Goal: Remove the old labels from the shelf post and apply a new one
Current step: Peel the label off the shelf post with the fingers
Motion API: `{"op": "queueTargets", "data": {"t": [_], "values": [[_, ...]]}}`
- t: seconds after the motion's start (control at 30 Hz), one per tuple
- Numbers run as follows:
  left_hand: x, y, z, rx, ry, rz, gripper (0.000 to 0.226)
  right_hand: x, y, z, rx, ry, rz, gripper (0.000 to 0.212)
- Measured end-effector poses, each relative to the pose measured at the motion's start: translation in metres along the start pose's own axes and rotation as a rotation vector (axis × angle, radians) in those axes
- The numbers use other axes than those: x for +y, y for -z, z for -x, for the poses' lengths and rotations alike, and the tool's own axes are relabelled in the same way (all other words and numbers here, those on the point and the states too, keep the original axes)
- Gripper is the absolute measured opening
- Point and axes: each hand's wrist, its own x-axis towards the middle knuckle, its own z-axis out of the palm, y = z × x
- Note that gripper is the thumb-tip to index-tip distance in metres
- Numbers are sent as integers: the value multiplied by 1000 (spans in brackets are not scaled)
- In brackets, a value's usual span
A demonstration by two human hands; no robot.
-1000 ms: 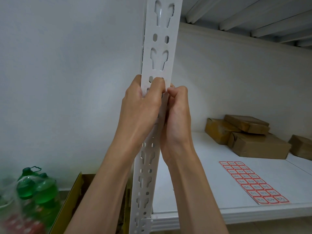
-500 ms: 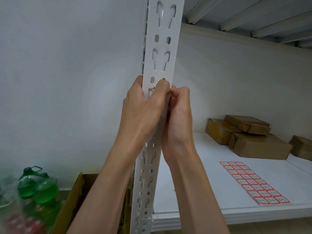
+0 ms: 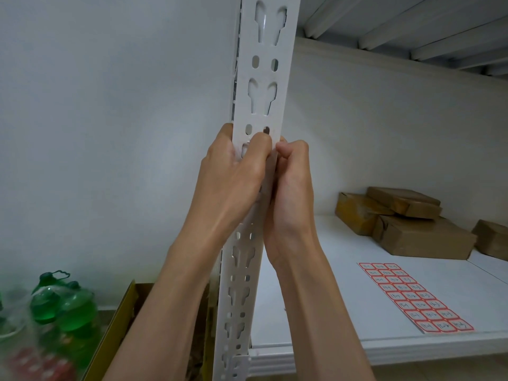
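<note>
I am gripping the shelf post with my left hand, fingers going round its far edge and thumb curling over the front face just under a pair of oval holes. My right hand is curling against the post's right edge, knuckles up, its fingertips tucked in beside my left thumb; whether they are pinching a label I cannot tell, because no old label is showing on the white metal around them. Both forearms are reaching up steeply, wrists nearly touching the post on either side.

I am judging this to be the removal step: working at something on the post's face at thumb height. The next move calls for getting a nail under an edge and peeling slowly, so the paper is not tearing and leaving residue.

The new labels are waiting as a sheet of red-bordered stickers, lying flat near the front edge of the white shelf, well apart from my hands. Brown parcels are sitting toward the shelf's back right. Green bottles are standing at the lower left, beside an open cardboard box.
</note>
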Motion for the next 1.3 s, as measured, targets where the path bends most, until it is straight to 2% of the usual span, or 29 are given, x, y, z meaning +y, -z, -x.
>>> {"op": "queueTargets", "data": {"t": [0.17,0.47,0.67,0.83,1.2,1.3], "values": [[-1,2,1,-20,58,29,17,-1,1,2,12,-13,-5,31],[1,-1,1,13,43,40,20,1,1,0,-20,8,7,30],[6,-1,0,20,110,58,15,-1,0,2,-11,12,28,26],[8,0,0,18,142,44,15,-2,0,2,3,20,-7,33],[7,3,0,-16,166,5,19,-5,-3,6,19,10,-28,39],[5,8,1,-68,171,14,20,-7,-1,7,10,1,-57,36]]}}
